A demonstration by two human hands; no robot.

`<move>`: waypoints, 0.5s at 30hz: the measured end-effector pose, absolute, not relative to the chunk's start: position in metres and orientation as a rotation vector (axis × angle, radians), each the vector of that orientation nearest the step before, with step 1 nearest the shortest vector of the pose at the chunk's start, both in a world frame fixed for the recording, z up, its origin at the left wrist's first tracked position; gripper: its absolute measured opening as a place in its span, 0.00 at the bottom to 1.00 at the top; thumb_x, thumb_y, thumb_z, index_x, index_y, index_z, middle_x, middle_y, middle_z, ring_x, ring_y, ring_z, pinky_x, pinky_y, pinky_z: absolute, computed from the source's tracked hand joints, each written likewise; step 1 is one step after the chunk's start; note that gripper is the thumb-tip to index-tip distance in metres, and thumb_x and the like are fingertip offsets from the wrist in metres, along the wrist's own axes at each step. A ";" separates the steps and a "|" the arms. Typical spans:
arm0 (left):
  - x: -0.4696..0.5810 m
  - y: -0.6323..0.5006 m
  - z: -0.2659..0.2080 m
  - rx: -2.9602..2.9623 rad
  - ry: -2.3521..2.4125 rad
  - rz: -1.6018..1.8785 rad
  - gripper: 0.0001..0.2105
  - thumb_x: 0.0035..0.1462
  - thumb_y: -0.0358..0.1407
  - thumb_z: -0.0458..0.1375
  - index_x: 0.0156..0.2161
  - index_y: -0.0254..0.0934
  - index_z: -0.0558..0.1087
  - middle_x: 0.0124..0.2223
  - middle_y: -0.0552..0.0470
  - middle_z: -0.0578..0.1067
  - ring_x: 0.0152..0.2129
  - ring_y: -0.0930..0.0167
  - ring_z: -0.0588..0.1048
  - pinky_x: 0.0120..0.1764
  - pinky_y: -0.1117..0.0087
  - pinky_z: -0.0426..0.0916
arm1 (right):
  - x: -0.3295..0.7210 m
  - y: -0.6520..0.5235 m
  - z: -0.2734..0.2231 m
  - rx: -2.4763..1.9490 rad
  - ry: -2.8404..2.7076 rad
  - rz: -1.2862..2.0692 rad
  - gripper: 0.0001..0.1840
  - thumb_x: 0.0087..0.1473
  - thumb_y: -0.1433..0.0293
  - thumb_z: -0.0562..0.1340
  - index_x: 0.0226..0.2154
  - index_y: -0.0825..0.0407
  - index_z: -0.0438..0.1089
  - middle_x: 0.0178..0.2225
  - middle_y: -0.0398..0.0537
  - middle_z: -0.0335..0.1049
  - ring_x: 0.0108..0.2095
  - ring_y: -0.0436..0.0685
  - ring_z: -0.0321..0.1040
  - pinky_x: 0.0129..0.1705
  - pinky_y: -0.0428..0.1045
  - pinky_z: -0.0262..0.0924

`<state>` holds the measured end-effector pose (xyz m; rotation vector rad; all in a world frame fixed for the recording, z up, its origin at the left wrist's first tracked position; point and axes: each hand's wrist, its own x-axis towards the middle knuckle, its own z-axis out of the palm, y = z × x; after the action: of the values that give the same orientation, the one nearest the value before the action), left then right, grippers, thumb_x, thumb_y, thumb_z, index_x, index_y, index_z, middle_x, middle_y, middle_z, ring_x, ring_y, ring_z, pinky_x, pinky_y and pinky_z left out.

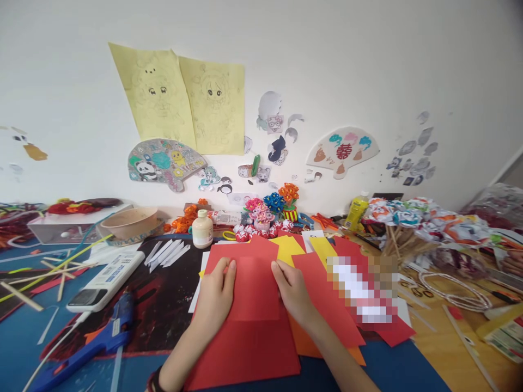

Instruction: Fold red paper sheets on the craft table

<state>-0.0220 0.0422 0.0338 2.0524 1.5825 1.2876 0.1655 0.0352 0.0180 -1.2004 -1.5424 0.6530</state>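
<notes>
A small red sheet of paper is held up between my two hands. My left hand pinches its left edge, thumb on top. At the upper right corner my right hand grips the same sheet between thumb and fingers. Beneath it lies a larger red sheet on a spread of coloured paper. Just right of my right hand is another red sheet, with a yellow sheet and an orange sheet partly covered.
A blue glue gun and a white power strip lie at left, near wooden sticks and folded white paper strips. A glue bottle stands behind the papers. Scissors and a coiled cord are at right.
</notes>
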 end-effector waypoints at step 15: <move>-0.032 0.050 0.017 2.452 1.961 1.113 0.14 0.66 0.40 0.43 0.41 0.38 0.69 0.19 0.54 0.71 0.14 0.69 0.71 0.22 0.75 0.53 | 0.168 0.043 0.007 -1.041 -1.440 1.290 0.25 0.51 0.50 0.62 0.20 0.49 0.55 0.12 0.35 0.60 0.10 0.47 0.55 0.11 0.42 0.49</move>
<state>-0.0323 0.0503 0.0168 2.4522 1.9612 1.1132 0.1677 0.0426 0.0066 -1.0414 -1.4395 1.2902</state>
